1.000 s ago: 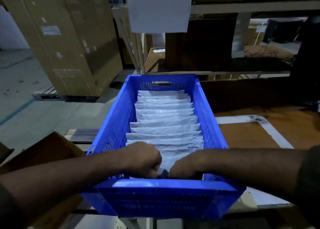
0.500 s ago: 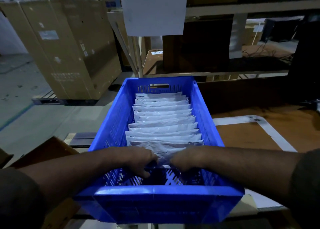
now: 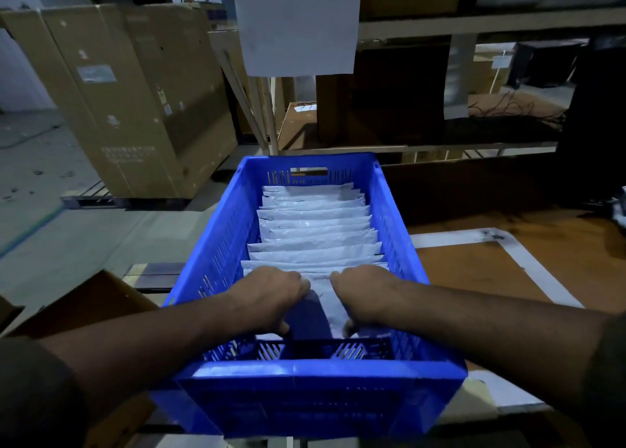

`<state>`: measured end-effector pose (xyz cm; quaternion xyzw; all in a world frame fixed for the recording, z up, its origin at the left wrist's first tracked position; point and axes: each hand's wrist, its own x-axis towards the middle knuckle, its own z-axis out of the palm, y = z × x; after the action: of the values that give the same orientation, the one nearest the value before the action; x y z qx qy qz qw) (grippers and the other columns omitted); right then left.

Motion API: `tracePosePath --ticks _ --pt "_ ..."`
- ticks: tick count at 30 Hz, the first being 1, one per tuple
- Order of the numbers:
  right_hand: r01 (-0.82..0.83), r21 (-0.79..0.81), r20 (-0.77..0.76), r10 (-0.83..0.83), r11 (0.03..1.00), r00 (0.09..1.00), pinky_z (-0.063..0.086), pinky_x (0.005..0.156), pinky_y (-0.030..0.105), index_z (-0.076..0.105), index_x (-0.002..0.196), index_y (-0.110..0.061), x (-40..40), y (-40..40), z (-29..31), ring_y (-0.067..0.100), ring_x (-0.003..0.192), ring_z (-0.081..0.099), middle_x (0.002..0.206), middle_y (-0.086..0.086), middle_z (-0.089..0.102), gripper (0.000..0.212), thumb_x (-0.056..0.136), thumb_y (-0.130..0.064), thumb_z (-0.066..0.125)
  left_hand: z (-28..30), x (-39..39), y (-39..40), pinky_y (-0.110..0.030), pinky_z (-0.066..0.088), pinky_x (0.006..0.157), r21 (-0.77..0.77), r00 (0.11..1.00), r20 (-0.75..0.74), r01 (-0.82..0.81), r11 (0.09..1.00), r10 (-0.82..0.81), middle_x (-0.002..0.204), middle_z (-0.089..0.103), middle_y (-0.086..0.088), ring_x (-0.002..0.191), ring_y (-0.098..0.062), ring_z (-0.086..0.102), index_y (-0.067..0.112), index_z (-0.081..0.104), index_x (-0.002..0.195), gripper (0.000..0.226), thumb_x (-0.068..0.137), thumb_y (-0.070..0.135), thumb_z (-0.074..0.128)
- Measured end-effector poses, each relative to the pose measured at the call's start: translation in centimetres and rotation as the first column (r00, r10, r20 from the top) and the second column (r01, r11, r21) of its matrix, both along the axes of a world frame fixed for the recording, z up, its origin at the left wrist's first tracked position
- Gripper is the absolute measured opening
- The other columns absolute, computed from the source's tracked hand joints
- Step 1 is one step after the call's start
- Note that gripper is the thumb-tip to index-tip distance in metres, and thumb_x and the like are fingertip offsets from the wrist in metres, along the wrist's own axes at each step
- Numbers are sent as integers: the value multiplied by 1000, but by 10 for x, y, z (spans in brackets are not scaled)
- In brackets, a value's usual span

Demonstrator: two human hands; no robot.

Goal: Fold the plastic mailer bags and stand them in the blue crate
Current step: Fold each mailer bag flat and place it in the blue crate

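Item: blue perforated plastic crate (image 3: 389, 210), rectangular, slotted walls, handle cut-out in the far end wall; stands on a brown wooden work surface (image 3: 474, 278) marked with white tape lines.

Contents: row of white folded plastic mailer bags (image 3: 315, 231), standing on edge one behind another, running from the far wall toward the near end; a strip of bare slotted crate floor shows between the nearest bag and the near wall.

Nearest bag: white folded plastic mailer (image 3: 321, 302), leaning back against the row; both hands on its upper edge.

Left hand (image 3: 271, 298): inside the crate, fingers curled down over the top left of the nearest mailer, thumb at its front face; closed around the bag.

Right hand (image 3: 366, 295): inside the crate, fingers curled over the top right of the same mailer, thumb low on its front; likewise closed around it; the two hands near each other, not touching.

Surroundings: large brown cardboard carton (image 3: 128, 99) on a pallet, left rear; blank white paper sheet (image 3: 298, 21) hanging above the crate; metal shelving rack (image 3: 474, 27) behind; open brown cardboard box (image 3: 84, 305) low at left; lighting dim.
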<state>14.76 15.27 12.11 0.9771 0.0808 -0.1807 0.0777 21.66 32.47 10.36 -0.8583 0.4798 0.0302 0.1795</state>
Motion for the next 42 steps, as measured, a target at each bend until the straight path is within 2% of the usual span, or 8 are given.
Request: tracePosePath --ticks 2,5,11,16,26,29,33,42 --pt "-31 -72 -7 30 997 1000 47 76 34 60 120 -6 3 6 -1 32 110 63 120 13 64 58 76 -35 86 0 -1 -4 -41 43 71 40 999 33 1 999 -2 119 62 -7 100 -34 64 15 56 116 49 77 35 79" --pt "-156 -186 129 181 970 975 43 70 33 68 109 -8 11 11 -4 31 108 65 116 11 67 18 92 -10 65 -1 -1 -11 -42 46 73 84 992 122 26 996 -36 115 66 -11 100 -37 66 11 62 110 28 85 22 71" --pt "-173 -347 179 246 922 953 42 70 31 68 111 -13 23 13 -9 26 109 65 117 5 68 24 97 -2 52 -7 1 -21 -40 41 66 162 976 209 27 986 -61 110 67 -14 98 -38 67 8 63 106 17 91 3 57" --pt "-138 -314 175 200 939 964 40 69 32 67 109 -12 19 9 -7 27 107 65 116 6 67 20 96 -5 52 0 10 -17 -41 50 75 111 992 121 31 993 -44 108 70 -13 98 -37 67 12 66 106 24 84 21 69" --pt "-90 -208 106 114 974 988 46 73 34 67 107 -7 2 6 1 31 107 65 116 12 67 18 92 -6 58 6 2 -11 -34 38 65 43 998 65 5 999 -8 101 70 -7 93 -33 67 17 67 100 41 79 51 76" --pt "-59 -132 135 77 989 988 43 68 33 65 100 -9 -1 1 9 31 103 65 109 11 66 10 89 -10 66 13 -1 -11 -34 36 63 -31 995 94 -24 999 27 102 70 -7 92 -34 66 16 64 96 37 80 48 74" --pt "-39 32 314 27 999 949 42 71 36 59 100 -10 -13 -15 22 35 103 62 110 13 64 26 88 -29 73 31 -3 -14 -36 47 72 -192 992 114 -30 981 53 106 68 1 97 -27 64 22 63 104 39 86 56 67" --pt "-40 490 655 -338 871 676 45 74 32 61 94 -26 -62 -72 35 12 91 50 89 -9 60 16 89 -40 69 84 -24 -78 -24 28 53 -627 988 146 54 777 49 82 62 15 84 -11 65 32 61 105 21 93 50 61"
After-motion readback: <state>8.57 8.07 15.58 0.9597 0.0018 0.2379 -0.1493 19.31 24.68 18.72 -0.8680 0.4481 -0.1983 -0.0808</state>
